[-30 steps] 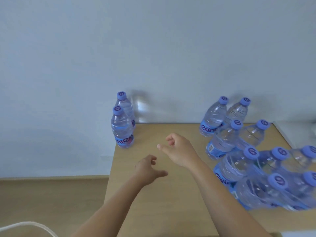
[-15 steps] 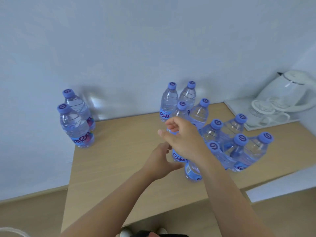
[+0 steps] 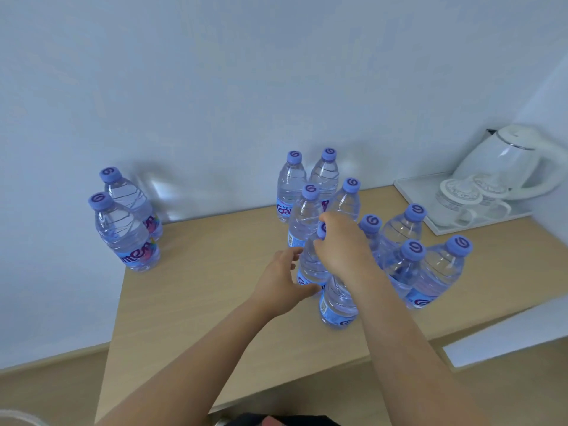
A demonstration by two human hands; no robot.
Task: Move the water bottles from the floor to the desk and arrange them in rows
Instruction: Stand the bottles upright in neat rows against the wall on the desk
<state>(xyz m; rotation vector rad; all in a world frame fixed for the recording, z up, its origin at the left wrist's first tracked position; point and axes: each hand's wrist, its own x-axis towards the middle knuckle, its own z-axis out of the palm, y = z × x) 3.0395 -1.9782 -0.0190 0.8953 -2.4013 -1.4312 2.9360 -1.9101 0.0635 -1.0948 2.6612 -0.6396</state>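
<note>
A wooden desk (image 3: pixel 196 305) holds clear water bottles with purple caps. Two bottles (image 3: pixel 123 232) stand in a row at the desk's far left by the wall. A cluster of several bottles (image 3: pixel 399 256) stands right of centre. My right hand (image 3: pixel 341 244) grips the neck and cap of a front bottle (image 3: pixel 312 265) in that cluster. My left hand (image 3: pixel 282 281) wraps round the lower body of the same bottle, fingers and thumb on either side. Another bottle (image 3: pixel 338 305) stands just in front, partly hidden by my right forearm.
A white tray (image 3: pixel 408 192) at the desk's far right carries a white kettle (image 3: pixel 510 161) and upturned glass cups (image 3: pixel 461 198). A pale wall runs behind the desk. Wooden floor (image 3: pixel 46 392) lies to the left and below the desk's front edge.
The view swung right, away from the two left bottles. Both hands moved from over the bare desk to the cluster, and now hold a front bottle.
</note>
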